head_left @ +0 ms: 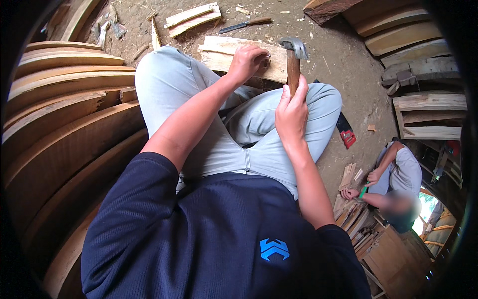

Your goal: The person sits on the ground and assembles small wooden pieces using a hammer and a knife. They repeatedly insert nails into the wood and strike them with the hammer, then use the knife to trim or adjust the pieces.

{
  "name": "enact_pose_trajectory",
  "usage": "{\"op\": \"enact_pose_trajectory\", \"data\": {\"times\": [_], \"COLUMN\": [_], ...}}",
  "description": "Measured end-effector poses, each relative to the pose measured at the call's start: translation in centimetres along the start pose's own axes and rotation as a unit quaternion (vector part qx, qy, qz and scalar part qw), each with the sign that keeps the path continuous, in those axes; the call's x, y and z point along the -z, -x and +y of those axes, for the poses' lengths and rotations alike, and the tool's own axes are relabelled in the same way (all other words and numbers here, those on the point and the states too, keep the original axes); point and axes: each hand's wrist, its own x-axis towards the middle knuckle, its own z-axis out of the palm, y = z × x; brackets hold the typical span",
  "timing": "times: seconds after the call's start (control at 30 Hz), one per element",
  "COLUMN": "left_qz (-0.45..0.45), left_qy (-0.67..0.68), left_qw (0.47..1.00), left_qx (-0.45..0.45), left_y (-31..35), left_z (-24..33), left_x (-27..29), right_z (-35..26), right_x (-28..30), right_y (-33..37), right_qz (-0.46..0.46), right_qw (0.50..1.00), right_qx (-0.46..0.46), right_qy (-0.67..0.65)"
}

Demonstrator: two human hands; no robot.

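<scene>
My right hand point(292, 112) grips the wooden handle of a claw hammer point(294, 62), its metal head upward and level with the right end of a pale wooden board point(219, 59). The board lies on the ground in front of my crossed legs. Over its middle, my left hand point(245, 64) is closed in a pinch; what sits between thumb and fingers is too small to make out. A dark patch shows on the wood beside these fingertips, and I cannot tell whether it is a notch or a shadow.
Beyond the board lie a dark-bladed tool with a wooden handle point(245, 25) and split wood pieces point(193, 19). Curved planks point(69, 74) are stacked at my left, more timber point(430, 107) at right. A red-handled tool point(347, 138) rests by my right knee. Another person point(398, 169) sits at the right.
</scene>
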Motion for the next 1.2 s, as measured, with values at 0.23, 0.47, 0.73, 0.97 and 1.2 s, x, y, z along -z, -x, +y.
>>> {"op": "enact_pose_trajectory", "data": {"times": [0.23,0.47,0.73,0.97,1.2], "left_qz": [-0.005,-0.003,0.003,0.003,-0.007], "left_qy": [-0.013,-0.005,-0.007,-0.005,-0.010], "left_qw": [1.000,1.000,1.000,1.000,1.000], "left_qx": [-0.002,0.001,-0.006,-0.003,-0.003], "left_y": [0.0,0.1,0.2,0.1,0.1], "left_z": [-0.2,0.0,0.1,-0.1,0.1], "left_x": [0.1,0.0,0.1,0.1,0.1], "right_z": [0.6,-0.5,-0.8,0.0,-0.8], "right_x": [-0.9,-0.1,-0.4,-0.9,-0.1], "right_y": [-0.3,-0.2,-0.1,-0.2,-0.6], "right_qz": [-0.062,-0.025,-0.035,-0.082,0.003], "right_qw": [0.996,0.999,0.998,0.992,0.999], "right_qx": [-0.021,0.007,-0.005,-0.034,0.010], "right_qy": [0.052,0.045,0.045,0.089,0.053]}}
